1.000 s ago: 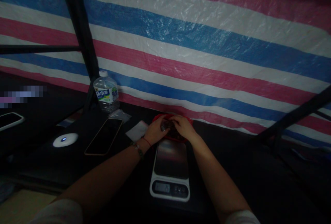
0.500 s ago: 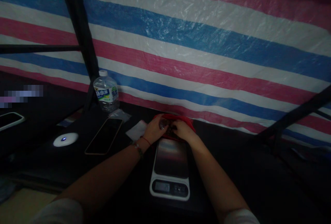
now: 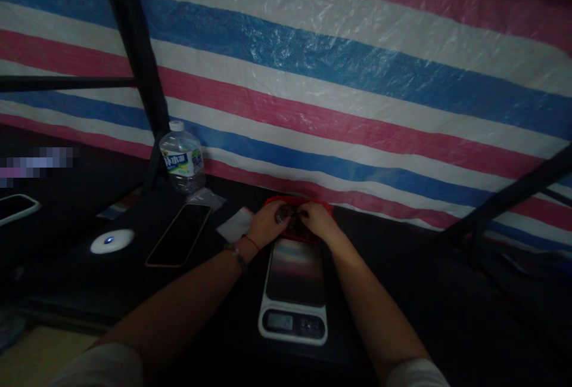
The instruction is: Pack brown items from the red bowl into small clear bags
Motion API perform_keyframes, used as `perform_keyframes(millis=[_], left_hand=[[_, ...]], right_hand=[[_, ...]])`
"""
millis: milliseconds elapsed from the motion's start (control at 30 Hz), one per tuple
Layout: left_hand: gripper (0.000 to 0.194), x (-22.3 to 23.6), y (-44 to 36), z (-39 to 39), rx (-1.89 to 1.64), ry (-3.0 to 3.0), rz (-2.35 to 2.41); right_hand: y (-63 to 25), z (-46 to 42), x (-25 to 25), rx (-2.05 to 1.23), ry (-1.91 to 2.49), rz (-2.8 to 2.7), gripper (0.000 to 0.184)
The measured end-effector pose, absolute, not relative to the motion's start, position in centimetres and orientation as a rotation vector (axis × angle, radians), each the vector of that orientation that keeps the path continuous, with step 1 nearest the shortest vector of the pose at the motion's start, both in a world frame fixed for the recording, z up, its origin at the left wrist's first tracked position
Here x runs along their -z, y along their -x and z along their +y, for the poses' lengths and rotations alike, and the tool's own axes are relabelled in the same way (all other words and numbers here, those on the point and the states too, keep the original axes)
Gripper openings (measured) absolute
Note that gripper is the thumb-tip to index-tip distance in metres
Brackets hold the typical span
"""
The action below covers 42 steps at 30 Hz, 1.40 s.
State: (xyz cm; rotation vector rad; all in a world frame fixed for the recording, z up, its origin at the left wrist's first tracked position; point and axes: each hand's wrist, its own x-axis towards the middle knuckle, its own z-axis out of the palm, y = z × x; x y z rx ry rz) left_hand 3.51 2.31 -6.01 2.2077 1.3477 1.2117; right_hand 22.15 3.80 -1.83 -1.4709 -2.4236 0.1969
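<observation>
Both my hands have shifted only slightly since a second ago; they stay together over the red bowl [image 3: 298, 203], and the view itself has barely drifted. My left hand [image 3: 267, 224] and right hand [image 3: 318, 220] meet over the bowl, fingers curled inward around a small dark clump [image 3: 284, 215] pinched between them. Light is too dim to tell what the clump is or exactly how tight the grip is. That bowl sits at the far end of the dark table [image 3: 402, 268], touching the far edge of the scale [image 3: 295, 288], close against the striped tarp [image 3: 339, 77]. My wrists hang above the scale's plate; its display is lit but unreadable. A red cord and a bead bracelet [image 3: 236, 254] sit on my left wrist. Just left of my left hand lies a white paper [image 3: 236, 225]. Further left: a phone [image 3: 180, 234] face up, a round white device [image 3: 112, 241] with a blue light, a water bottle [image 3: 182, 158] standing by a black pole [image 3: 138, 59]. A second phone [image 3: 15, 207] lies at the far left edge.
</observation>
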Motion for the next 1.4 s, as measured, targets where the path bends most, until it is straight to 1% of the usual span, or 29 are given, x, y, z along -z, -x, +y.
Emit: perform_keyframes(millis=[100, 233, 433, 567, 733, 933, 1100, 1267, 1400], left_hand=[[0.03, 6.0, -3.5, 2.3, -1.211, -2.225, 1.336], [0.025, 5.9, -3.5, 2.3, -1.19, -2.253, 1.285], [0.043, 5.9, -3.7, 2.1, -1.157, -2.241, 1.28], [0.043, 5.9, -3.8, 2.1, -1.157, -2.259, 1.281], [0.042, 5.7, -3.7, 2.0, -1.174, -2.272, 1.247], [0.04, 5.7, -3.7, 1.9, -1.185, -2.26, 1.242], [0.032, 5.8, -3.7, 1.9, -1.194, -2.246, 1.253], [0.03, 5.6, -3.7, 1.8, -1.185, -2.239, 1.252], [0.032, 5.7, -3.7, 1.7, -1.195, -2.204, 1.261]], right_hand=[[-22.0, 3.7, 1.5, -0.201, 1.436, -2.309, 0.02], [-21.4, 3.2, 0.9, -0.225, 1.349, -2.191, 0.019], [-20.6, 2.4, 0.3, -0.252, 1.163, -2.227, 0.021], [-20.5, 2.2, 0.2, -0.306, 1.069, -2.287, 0.024], [-20.5, 2.1, -0.1, -0.314, 1.162, -2.282, 0.028], [-20.7, 2.1, -0.1, -0.281, 1.263, -2.224, 0.018], [-20.7, 2.3, 0.0, -0.291, 1.195, -2.176, 0.017], [-20.6, 2.2, 0.1, -0.368, 1.243, -2.071, 0.022], [-20.7, 2.2, 0.1, -0.383, 1.29, -2.041, 0.014]])
